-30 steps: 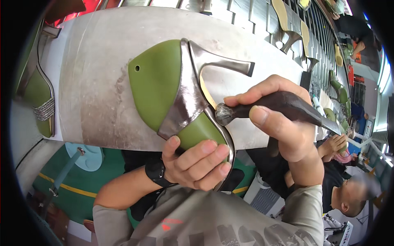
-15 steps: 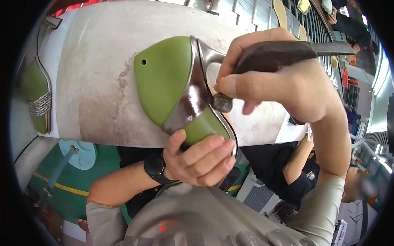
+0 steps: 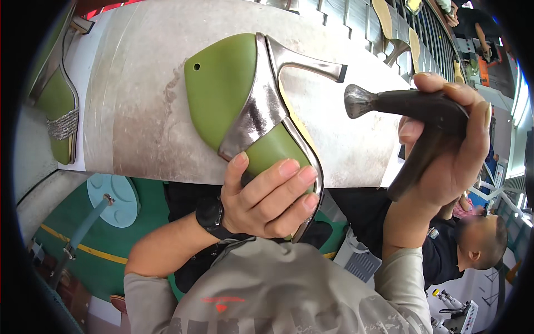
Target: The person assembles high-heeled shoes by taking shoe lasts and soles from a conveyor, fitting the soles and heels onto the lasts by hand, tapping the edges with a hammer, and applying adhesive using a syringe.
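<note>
A high-heeled shoe (image 3: 257, 125) in metallic bronze lies on its side over a green shoe last (image 3: 222, 92); its slim heel (image 3: 314, 65) points right. My left hand (image 3: 264, 203), with a dark watch on the wrist, wraps round the toe end near the table's front edge. To the right, my right hand (image 3: 456, 161) is raised and closed around a dark shoemaker's hammer (image 3: 414, 106). The hammer's rounded metal face points left, apart from the shoe and a little below the heel tip.
The worn pale table (image 3: 144, 133) carries the shoe. Another green-lasted shoe (image 3: 64, 103) with a braided strap stands at far left. A roller rack (image 3: 347, 25) with insoles and a heel piece runs behind. A light blue stool (image 3: 128, 203) is at lower left; a co-worker (image 3: 445, 256) sits at right.
My right hand has drawn the hammer away to the right from the shoe's sole edge and turned it, uncovering the heel. My left hand keeps its hold on the toe end.
</note>
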